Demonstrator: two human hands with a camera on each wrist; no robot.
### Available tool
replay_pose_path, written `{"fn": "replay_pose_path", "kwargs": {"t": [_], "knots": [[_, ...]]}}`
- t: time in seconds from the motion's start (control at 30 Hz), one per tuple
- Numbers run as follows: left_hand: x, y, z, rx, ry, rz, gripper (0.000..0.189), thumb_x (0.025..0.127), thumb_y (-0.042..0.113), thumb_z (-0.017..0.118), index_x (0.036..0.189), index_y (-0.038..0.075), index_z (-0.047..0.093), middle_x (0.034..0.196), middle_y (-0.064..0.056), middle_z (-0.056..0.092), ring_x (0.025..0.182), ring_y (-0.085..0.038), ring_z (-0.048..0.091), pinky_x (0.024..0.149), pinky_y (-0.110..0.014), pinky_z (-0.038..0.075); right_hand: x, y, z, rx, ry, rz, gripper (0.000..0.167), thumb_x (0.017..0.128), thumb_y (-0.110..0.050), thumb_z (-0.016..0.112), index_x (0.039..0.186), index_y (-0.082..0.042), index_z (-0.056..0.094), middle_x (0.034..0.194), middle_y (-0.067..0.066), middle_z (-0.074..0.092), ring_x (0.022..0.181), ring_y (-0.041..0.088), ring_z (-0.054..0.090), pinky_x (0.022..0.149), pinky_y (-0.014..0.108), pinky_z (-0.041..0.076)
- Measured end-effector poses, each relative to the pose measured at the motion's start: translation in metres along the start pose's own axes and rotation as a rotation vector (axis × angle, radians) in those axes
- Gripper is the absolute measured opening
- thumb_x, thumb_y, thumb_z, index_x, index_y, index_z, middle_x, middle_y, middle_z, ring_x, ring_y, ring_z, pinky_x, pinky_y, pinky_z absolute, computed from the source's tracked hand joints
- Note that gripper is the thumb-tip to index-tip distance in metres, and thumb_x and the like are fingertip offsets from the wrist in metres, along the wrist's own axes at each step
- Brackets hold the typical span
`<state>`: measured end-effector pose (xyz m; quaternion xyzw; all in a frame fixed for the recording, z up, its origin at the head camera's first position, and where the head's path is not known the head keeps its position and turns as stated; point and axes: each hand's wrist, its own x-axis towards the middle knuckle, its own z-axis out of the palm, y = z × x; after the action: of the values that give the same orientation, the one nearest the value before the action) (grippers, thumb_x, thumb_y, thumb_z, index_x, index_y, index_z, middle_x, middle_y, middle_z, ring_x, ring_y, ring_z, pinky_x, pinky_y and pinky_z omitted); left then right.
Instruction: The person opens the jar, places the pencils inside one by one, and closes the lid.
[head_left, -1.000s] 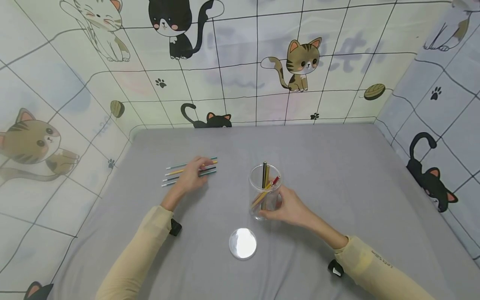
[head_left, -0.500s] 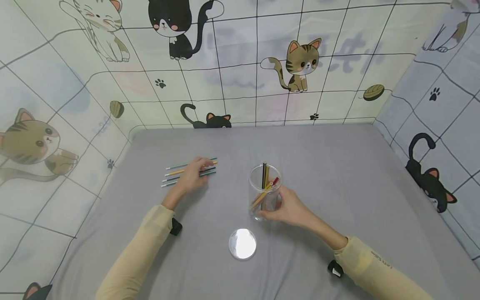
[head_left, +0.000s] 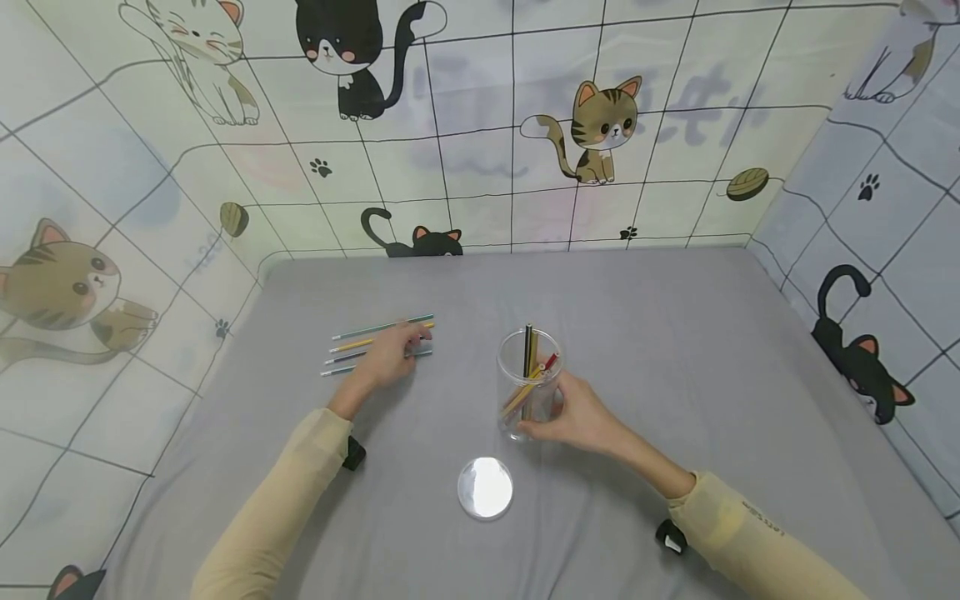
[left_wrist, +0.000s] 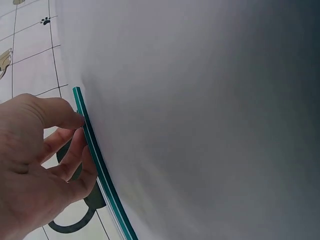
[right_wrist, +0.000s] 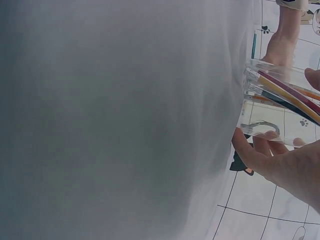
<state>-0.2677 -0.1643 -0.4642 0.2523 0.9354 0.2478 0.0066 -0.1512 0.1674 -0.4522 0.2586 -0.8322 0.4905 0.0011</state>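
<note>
Left side of the desk [head_left: 660, 325]: my left grip [head_left: 386, 358] is over a small row of pencils, thumb and fingertips pinched, as best I can judge, on the teal pencil [left_wrist: 107, 177] that lies nearest me, close to its right-hand end. Its long axis runs crosswise, left to right, right end a touch farther off; most of its length trails left of my fingertips. The yellow pencil [head_left: 351, 346] lies just beyond, roughly parallel. My right grip [head_left: 581, 415] is wrapped round the clear cup [head_left: 506, 379], which stands upright, mouth up, well to the right of the teal pencil and slightly nearer me. So left is nearer the pencil, right has the cup. I judge the angle is what matters: pencil lying flat, cup opening upward, the two axes at odds.
</note>
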Motion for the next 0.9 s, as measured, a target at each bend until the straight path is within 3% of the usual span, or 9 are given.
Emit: {"fn": "replay_pose_path", "kwargs": {"t": [0.2, 0.47, 0.73, 0.9], "knots": [[0.001, 0.003, 0.003, 0.078, -0.041, 0.041, 0.044, 0.077, -0.019, 0.055, 0.11, 0.006, 0.068, 0.097, -0.012, 0.063, 0.09, -0.028, 0.06, 0.078, -0.043, 0.051, 0.0, -0.001, -0.001, -0.005, 0.002, -0.005, 0.061, 0.071, -0.016, 0.088, 0.124, -0.015, 0.058, 0.114, -0.001, 0.067, 0.093, 0.018, 0.057, 0.071, 0.031, 0.051], [0.0, 0.006, 0.004, 0.082, -0.045, 0.053, 0.041, 0.077, -0.019, 0.055, 0.106, 0.006, 0.07, 0.095, -0.012, 0.062, 0.087, -0.027, 0.06, 0.075, -0.042, 0.052, 0.0, -0.001, -0.001, 0.026, 0.001, 0.005, 0.06, 0.07, -0.013, 0.088, 0.122, -0.014, 0.058, 0.112, 0.0, 0.067, 0.091, 0.018, 0.058, 0.066, 0.03, 0.053], [-0.002, 0.012, -0.009, 0.024, -0.062, 0.006, 0.043, 0.08, -0.016, 0.055, 0.113, 0.008, 0.068, 0.098, -0.011, 0.064, 0.087, -0.026, 0.057, 0.075, -0.042, 0.05, 0.0, -0.001, 0.0, 0.006, 0.001, -0.004, 0.062, 0.071, -0.015, 0.089, 0.125, -0.014, 0.058, 0.116, 0.002, 0.067, 0.094, 0.019, 0.057, 0.069, 0.032, 0.053], [-0.001, 0.024, -0.025, -0.071, -0.036, 0.058, 0.04, 0.082, -0.014, 0.055, 0.116, 0.004, 0.067, 0.1, -0.014, 0.063, 0.088, -0.026, 0.057, 0.076, -0.042, 0.05, 0.001, 0.0, 0.0, 0.006, 0.0, -0.007, 0.061, 0.071, -0.015, 0.089, 0.124, -0.013, 0.058, 0.114, 0.002, 0.067, 0.093, 0.019, 0.057, 0.069, 0.035, 0.054]]}}
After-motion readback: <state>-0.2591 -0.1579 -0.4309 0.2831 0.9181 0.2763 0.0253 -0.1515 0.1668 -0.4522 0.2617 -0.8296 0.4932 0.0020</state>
